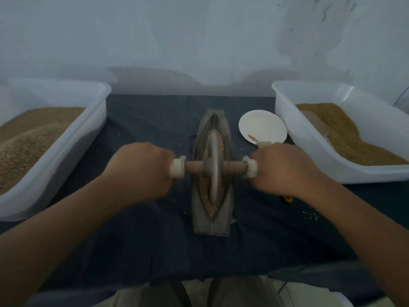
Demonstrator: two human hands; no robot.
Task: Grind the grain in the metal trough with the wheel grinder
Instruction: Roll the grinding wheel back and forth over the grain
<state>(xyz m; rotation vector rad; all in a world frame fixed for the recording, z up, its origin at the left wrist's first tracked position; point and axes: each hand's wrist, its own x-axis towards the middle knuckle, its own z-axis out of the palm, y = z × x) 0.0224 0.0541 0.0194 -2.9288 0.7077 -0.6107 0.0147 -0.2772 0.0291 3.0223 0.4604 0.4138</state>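
A boat-shaped metal trough point(199, 209) lies lengthwise on the dark cloth in the middle. Brown grain point(219, 139) fills its groove. The wheel grinder point(213, 167) stands upright in the groove, about halfway along, with a wooden axle through it. My left hand point(141, 171) grips the left end of the axle at its white wrapping. My right hand point(285, 167) grips the right end the same way. Both hands are blurred.
A white tub point(84, 138) of brown grain stands on the left and another white tub point(309, 156) with grain on the right. A white plate point(262, 125) with a few crumbs sits between trough and right tub. Loose grains dot the dark cloth point(155, 240). A small yellow object point(287, 198) peeks from under my right wrist.
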